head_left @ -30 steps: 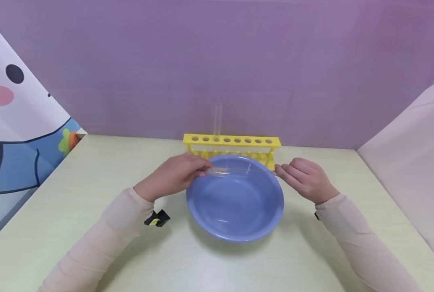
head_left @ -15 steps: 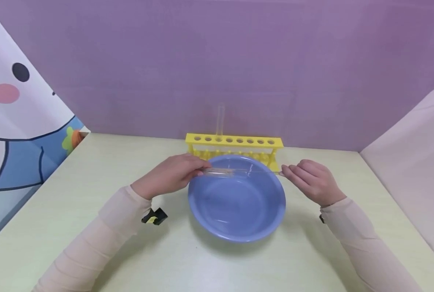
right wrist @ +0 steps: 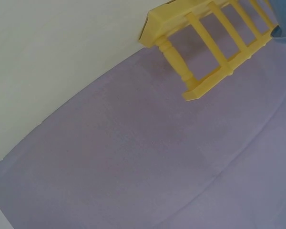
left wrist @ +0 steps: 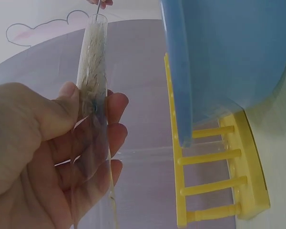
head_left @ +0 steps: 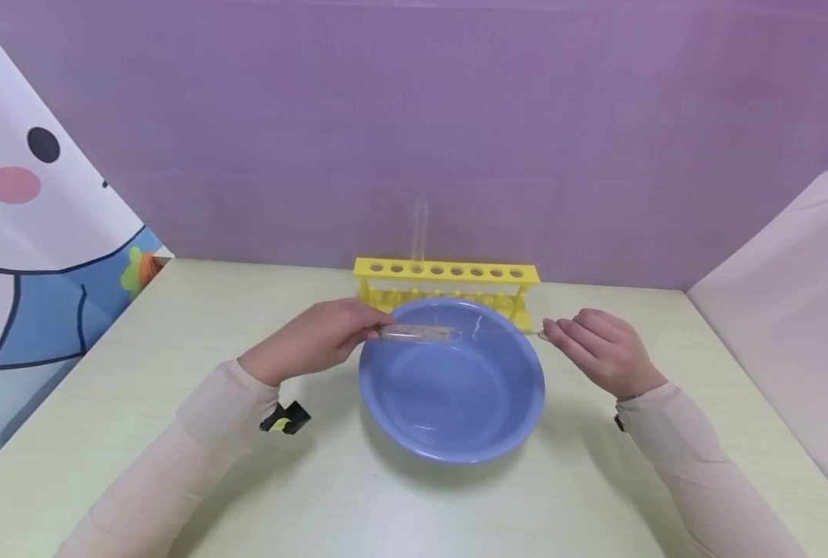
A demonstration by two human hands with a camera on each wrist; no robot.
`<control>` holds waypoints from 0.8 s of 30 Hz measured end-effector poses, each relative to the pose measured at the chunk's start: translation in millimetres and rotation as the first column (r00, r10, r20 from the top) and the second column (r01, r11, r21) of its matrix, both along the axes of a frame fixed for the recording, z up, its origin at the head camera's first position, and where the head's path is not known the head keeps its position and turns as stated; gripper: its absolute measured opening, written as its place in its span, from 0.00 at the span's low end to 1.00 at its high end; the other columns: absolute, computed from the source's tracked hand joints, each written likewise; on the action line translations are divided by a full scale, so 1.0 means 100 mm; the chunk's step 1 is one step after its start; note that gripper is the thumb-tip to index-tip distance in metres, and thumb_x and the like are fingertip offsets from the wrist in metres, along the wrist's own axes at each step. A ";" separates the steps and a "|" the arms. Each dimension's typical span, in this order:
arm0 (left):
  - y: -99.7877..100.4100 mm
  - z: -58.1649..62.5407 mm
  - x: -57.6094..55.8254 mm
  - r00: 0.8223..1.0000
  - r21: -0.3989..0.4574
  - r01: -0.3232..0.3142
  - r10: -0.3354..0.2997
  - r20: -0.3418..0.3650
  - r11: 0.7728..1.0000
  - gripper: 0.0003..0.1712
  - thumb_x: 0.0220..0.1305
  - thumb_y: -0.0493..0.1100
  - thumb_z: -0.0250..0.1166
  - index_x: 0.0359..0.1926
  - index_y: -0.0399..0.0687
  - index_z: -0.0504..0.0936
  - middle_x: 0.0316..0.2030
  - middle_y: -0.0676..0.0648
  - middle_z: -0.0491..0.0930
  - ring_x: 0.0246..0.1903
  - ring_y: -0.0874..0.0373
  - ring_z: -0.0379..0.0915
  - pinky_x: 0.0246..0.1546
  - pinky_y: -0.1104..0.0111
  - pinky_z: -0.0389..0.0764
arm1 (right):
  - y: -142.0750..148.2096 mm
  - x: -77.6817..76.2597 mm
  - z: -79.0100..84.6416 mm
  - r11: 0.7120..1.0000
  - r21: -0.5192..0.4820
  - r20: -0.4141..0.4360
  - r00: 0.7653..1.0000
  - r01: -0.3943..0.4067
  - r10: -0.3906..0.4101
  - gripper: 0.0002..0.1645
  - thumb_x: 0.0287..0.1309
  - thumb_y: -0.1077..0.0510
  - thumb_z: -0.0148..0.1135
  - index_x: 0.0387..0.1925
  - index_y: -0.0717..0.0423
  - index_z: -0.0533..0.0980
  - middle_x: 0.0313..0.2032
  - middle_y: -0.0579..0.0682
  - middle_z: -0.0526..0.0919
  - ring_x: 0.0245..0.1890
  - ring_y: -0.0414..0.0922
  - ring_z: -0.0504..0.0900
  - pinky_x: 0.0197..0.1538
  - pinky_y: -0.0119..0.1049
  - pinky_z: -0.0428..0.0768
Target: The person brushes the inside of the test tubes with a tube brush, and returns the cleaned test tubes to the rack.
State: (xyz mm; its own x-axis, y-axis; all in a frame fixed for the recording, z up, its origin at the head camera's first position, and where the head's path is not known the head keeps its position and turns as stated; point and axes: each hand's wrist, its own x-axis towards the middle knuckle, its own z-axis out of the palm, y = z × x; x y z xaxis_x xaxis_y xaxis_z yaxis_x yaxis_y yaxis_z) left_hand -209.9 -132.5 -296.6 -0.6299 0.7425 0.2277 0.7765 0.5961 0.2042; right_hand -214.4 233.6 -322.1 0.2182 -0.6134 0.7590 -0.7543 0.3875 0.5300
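Observation:
Over the blue basin (head_left: 448,403), my left hand (head_left: 316,339) grips a clear glass test tube (head_left: 417,334) lying level, its mouth turned to the right. Inside the tube is a test tube brush (left wrist: 93,59), its pale bristles filling the part near the mouth. The brush's thin wire handle (head_left: 500,332) leads out to my right hand (head_left: 605,353), whose fingers pinch its end to the right of the basin rim. The left wrist view shows the thumb and fingers around the tube. In the right wrist view neither hand nor brush appears.
A yellow test tube rack (head_left: 448,271) stands right behind the basin, partly hidden by it. Another clear test tube (head_left: 420,232) stands upright in one of its holes. Behind the table rises a purple backdrop (head_left: 414,116).
My right hand has moved a little to the right and my left hand a little to the left. The brush has slid outward in the tube, its bristles now near the mouth.

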 end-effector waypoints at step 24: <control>-0.14 -0.02 0.01 0.997 -0.007 -0.037 0.037 0.066 0.999 0.15 0.63 0.37 0.61 0.51 0.43 0.79 0.45 0.49 0.81 0.46 0.55 0.77 0.48 0.59 0.78 | 0.11 0.04 -0.02 1.000 -0.028 0.029 1.000 0.004 -0.003 0.11 0.64 0.70 0.51 0.32 0.71 0.79 0.21 0.56 0.78 0.17 0.48 0.67 0.20 0.37 0.67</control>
State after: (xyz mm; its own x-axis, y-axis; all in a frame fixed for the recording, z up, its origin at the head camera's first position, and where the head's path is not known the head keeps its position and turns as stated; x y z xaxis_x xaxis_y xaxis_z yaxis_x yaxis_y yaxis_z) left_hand -209.3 -146.9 -298.5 -0.6707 0.7195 0.1801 0.7386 0.6258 0.2506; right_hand -210.1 244.8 -324.4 0.1939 -0.5923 0.7821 -0.7677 0.4047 0.4968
